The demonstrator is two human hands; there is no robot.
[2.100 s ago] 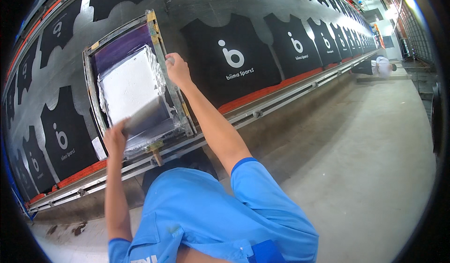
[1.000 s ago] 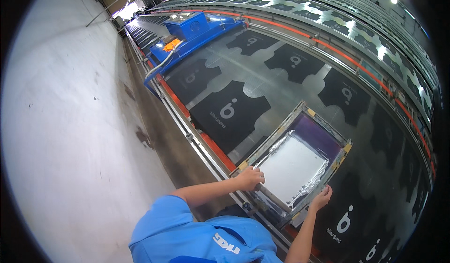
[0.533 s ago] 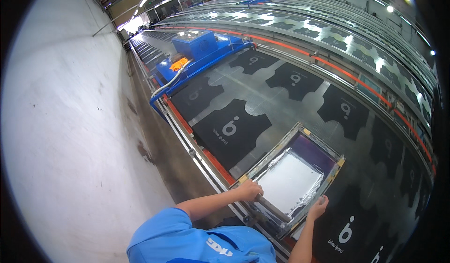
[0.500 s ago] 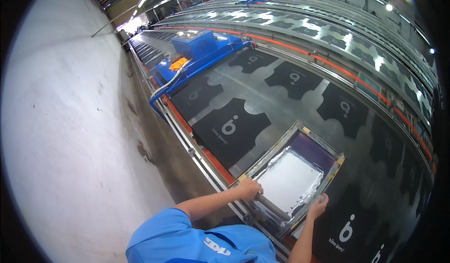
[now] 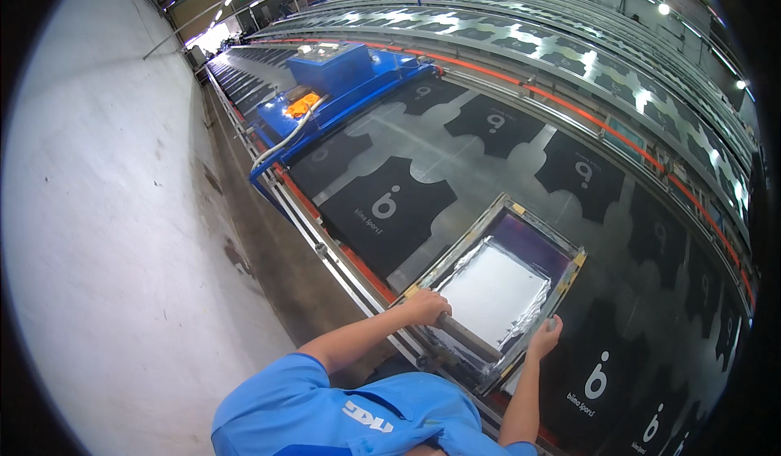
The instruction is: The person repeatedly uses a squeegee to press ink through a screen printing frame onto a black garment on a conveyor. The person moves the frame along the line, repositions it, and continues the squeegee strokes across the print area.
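Before me a rectangular screen-printing frame (image 5: 543,224) lies at a slant on the long table. White ink (image 5: 498,293) with ragged edges covers much of its mesh, and a dark purple strip shows at the far end. My left hand (image 5: 427,306) is closed round the left end of a squeegee (image 5: 473,340), which lies across the near end of the frame. At the frame's right side, my right hand (image 5: 544,339) is closed on the edge, its fingers partly hidden. Printed black shirt pieces (image 5: 411,183) lie flat beyond the frame and to its right.
A blue wheeled carriage (image 5: 329,69) spans the table farther along, with an orange cloth (image 5: 303,104) on it. Metal rails (image 5: 321,248) edge the table, and an orange-red strip (image 5: 569,106) runs along its far side. A white wall (image 5: 106,212) stands left of the narrow aisle.
The whole view has shifted slightly, so everything sits a little farther up and left. Both hands keep their holds, and the squeegee stays at the frame's near end.
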